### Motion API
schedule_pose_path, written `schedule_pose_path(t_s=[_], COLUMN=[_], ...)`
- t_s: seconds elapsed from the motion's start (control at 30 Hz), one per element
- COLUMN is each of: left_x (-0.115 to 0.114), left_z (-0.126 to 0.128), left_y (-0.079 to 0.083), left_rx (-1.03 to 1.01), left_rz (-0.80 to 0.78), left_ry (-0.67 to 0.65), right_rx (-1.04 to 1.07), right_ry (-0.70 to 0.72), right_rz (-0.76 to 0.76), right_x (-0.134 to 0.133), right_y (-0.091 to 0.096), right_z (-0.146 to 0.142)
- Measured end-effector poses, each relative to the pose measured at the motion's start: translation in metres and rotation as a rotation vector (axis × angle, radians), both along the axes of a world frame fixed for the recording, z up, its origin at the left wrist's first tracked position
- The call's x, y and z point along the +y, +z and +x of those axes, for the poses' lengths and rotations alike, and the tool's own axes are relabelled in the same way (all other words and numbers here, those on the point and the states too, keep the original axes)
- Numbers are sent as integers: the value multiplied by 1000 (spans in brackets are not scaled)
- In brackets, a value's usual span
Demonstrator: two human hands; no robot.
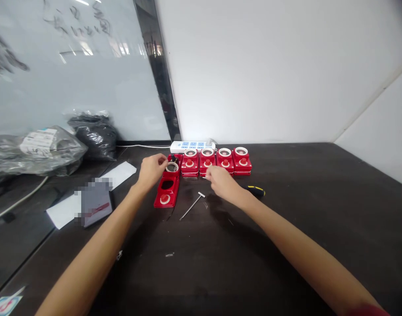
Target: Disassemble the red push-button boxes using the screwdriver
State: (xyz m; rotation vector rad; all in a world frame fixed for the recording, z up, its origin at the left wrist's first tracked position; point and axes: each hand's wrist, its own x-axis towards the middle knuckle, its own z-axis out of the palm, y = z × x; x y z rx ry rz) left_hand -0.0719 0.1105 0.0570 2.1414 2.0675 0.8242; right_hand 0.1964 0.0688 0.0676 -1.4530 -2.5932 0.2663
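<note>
At the left end of a row of red boxes, a red alarm-like box (pixel 173 166) stands unfolded, with a white ring and dark parts showing inside. Its red cover (pixel 167 193), with a round opening and a red knob, lies toward me. My left hand (pixel 153 170) is at the box's left edge, fingers pinched; what they hold is hidden. My right hand (pixel 222 183) is closed in front of the row, and a small pale tip shows by its fingers. Behind the right wrist lies a screwdriver (pixel 255 190) with a black and yellow handle. Between the hands lies a T-handle wrench (pixel 191 207).
Several closed red boxes (pixel 224 164) with white rings and red knobs stand in a row. Behind them is a white power strip (pixel 192 145). To the left lie white paper (pixel 123 172), a dark flat object (pixel 97 204) and plastic bags (pixel 92 134). A white wall rises behind the table.
</note>
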Motion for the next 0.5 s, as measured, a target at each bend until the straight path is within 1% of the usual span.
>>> schedule_pose_path(t_s=[0.03, 0.1, 0.2, 0.3, 0.4, 0.5], left_x=[-9, -25, -40, -43, -42, -43], left_z=[0, -1, -1, -3, -4, -4], left_y=[-4, -14, -26, -30, -30, -28], left_rx=[-136, -206, -254, -288, -308, -320], left_rz=[81, 133, 171, 215, 243, 254], left_ry=[67, 124, 160, 194, 209, 207], right_rx=[33, 32, 16, -22, -17, 48], right_ry=[30, 120, 202, 258, 270, 231], right_rz=[62, 153, 173, 158, 158, 199], right_x=[7, 24, 50, 71, 83, 83], right_y=[6, 15, 21, 19, 14, 15], right_z=[-14, -46, -93, -123, -128, -111])
